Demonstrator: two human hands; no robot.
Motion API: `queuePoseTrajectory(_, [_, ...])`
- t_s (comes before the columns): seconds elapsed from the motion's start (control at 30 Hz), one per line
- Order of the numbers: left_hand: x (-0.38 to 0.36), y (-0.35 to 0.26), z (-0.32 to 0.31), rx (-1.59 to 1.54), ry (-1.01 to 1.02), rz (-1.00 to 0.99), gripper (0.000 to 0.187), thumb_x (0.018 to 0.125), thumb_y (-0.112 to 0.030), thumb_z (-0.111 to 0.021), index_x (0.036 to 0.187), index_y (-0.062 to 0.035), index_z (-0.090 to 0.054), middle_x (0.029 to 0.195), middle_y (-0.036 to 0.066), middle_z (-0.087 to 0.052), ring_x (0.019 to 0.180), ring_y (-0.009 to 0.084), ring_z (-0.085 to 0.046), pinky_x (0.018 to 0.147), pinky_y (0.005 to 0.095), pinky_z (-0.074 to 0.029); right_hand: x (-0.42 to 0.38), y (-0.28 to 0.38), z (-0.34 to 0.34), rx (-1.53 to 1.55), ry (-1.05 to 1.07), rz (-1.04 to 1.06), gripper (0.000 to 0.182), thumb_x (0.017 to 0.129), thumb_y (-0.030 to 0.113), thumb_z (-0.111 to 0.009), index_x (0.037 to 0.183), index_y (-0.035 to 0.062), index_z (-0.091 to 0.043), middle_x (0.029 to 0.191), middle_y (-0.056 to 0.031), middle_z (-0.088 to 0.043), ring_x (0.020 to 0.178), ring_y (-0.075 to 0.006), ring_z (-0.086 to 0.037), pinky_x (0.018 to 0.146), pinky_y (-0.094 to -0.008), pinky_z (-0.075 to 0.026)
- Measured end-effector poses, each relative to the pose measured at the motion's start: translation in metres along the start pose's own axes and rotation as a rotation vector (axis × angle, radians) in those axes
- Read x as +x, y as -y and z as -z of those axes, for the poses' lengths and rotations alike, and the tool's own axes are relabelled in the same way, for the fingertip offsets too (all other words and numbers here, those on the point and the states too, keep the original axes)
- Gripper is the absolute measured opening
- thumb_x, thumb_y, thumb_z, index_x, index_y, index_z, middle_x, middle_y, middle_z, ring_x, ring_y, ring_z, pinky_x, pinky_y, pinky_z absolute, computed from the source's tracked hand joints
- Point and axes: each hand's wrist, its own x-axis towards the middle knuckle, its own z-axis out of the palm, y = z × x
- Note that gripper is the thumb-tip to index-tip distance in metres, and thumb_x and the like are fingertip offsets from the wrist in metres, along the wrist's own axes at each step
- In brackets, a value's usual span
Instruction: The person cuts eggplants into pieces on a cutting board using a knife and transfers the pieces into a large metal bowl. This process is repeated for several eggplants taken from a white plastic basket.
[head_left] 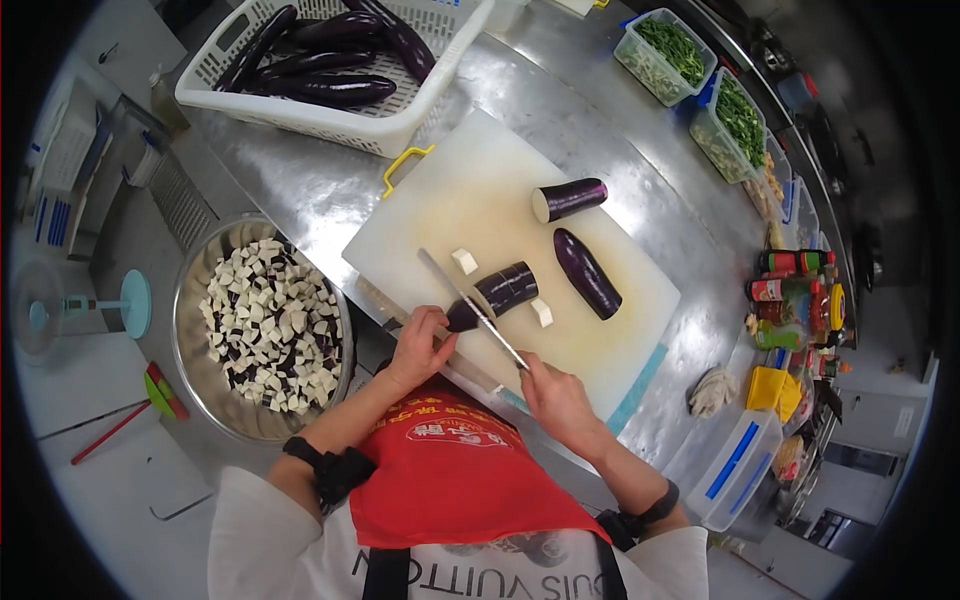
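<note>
Nearest to us are our red apron (pixel 455 465) and, under it, our white shirt (pixel 270 540), at 6 o'clock. Just beyond them our hands work apart on the white cutting board (pixel 480 200). Our left hand (pixel 418 348) is bent around the near end of the dark purple eggplant length (pixel 507 287), its fingertips on the skin. Our right hand (pixel 553 395) is closed on the handle of the knife (pixel 468 302), whose blade points to 11 o'clock and crosses that eggplant length; how deep it sits we cannot tell. Two pale eggplant chunks (pixel 464 261) lie near the blade, one on each side of the eggplant length. Farther off on the board, two large cut eggplant pieces (pixel 587 273) rest apart from each other, at 1 and 2 o'clock from our knife. The board's yellow handle (pixel 405 170) shows at 11 o'clock, close to the white plastic basket (pixel 400 130) that holds whole eggplants (pixel 330 90). At 9 o'clock a steel bowl (pixel 180 345) stands beside the table (pixel 535 85), heaped with diced eggplant (pixel 270 325). Along the table's far side, we see clear tubs (pixel 725 150) of chopped greens (pixel 738 120) at 1 to 2 o'clock, sauce bottles (pixel 795 290) at 3, and a crumpled glove (pixel 713 392) at 4.
</note>
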Motion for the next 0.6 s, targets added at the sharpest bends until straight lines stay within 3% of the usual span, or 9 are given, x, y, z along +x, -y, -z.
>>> queuePoseTrajectory(0.13, [0.002, 0.005, -0.004, 0.046, -0.001, -0.034, 0.027, 0.070, -0.003, -0.072, 0.089, -0.0013, -0.053, 0.091, 0.015, -0.054, 0.083, 0.0329, -0.056, 0.072, 0.0383, -0.048, 0.010, -0.014, -0.020, -0.026, 0.039, -0.023, 0.021, 0.092, 0.009, -0.052, 0.112, 0.0026, -0.051, 0.079, -0.0231, -0.063, 0.069, -0.0420, -0.062, 0.062, -0.0502, -0.049])
queuePoseTrajectory(0.23, [0.001, 0.010, -0.003, 0.088, 0.090, -0.023, 0.031, 0.070, -0.011, -0.075, 0.091, -0.0020, -0.054, 0.101, 0.016, -0.054, 0.092, 0.0337, -0.055, 0.080, 0.0430, -0.045, 0.007, -0.016, -0.016, 0.037, 0.011, 0.003, 0.021, 0.092, 0.008, -0.053, 0.112, 0.0025, -0.052, 0.079, -0.0234, -0.063, 0.069, -0.0424, -0.062, 0.061, -0.0503, -0.049])
queuePoseTrajectory(0.33, [0.003, 0.005, -0.006, 0.258, -0.015, -0.028, 0.045, 0.069, -0.024, -0.078, 0.106, -0.0074, -0.059, 0.120, 0.016, -0.050, 0.114, 0.0373, -0.047, 0.095, 0.0527, -0.038, -0.010, -0.003, 0.010, 0.136, -0.181, 0.001, 0.020, 0.092, 0.008, -0.054, 0.110, 0.0009, -0.052, 0.075, -0.0228, -0.062, 0.067, -0.0426, -0.061, 0.059, -0.0470, -0.048])
queuePoseTrajectory(0.43, [0.024, -0.007, -0.020, 0.333, 0.131, -0.262, 0.066, 0.065, -0.039, -0.080, 0.125, -0.0239, -0.058, 0.138, 0.013, -0.040, 0.132, 0.0407, -0.031, 0.103, 0.0677, -0.022, -0.022, -0.010, 0.026, 0.211, -0.278, -0.182, 0.021, 0.091, 0.005, -0.054, 0.111, 0.0012, -0.053, 0.076, -0.0241, -0.059, 0.070, -0.0419, -0.061, 0.060, -0.0481, -0.046])
queuePoseTrajectory(0.53, [0.053, -0.012, -0.049, 0.377, 0.217, -0.318, 0.074, 0.062, -0.046, -0.080, 0.131, -0.0400, -0.054, 0.144, 0.010, -0.037, 0.137, 0.0407, -0.025, 0.101, 0.0769, -0.015, -0.033, -0.028, 0.028, 0.240, -0.400, -0.284, 0.017, 0.092, 0.005, -0.053, 0.108, -0.0010, -0.052, 0.070, -0.0243, -0.058, 0.062, -0.0418, -0.059, 0.055, -0.0441, -0.044])
queuePoseTrajectory(0.6, [0.076, -0.011, -0.064, 0.449, 0.226, -0.414, 0.074, 0.061, -0.048, -0.080, 0.130, -0.0407, -0.054, 0.144, 0.006, -0.038, 0.137, 0.0405, -0.025, 0.099, 0.0790, -0.015, -0.044, -0.037, 0.027, 0.243, -0.483, -0.324, 0.014, 0.093, 0.005, -0.052, 0.106, -0.0022, -0.051, 0.066, -0.0237, -0.057, 0.056, -0.0414, -0.057, 0.051, -0.0416, -0.043])
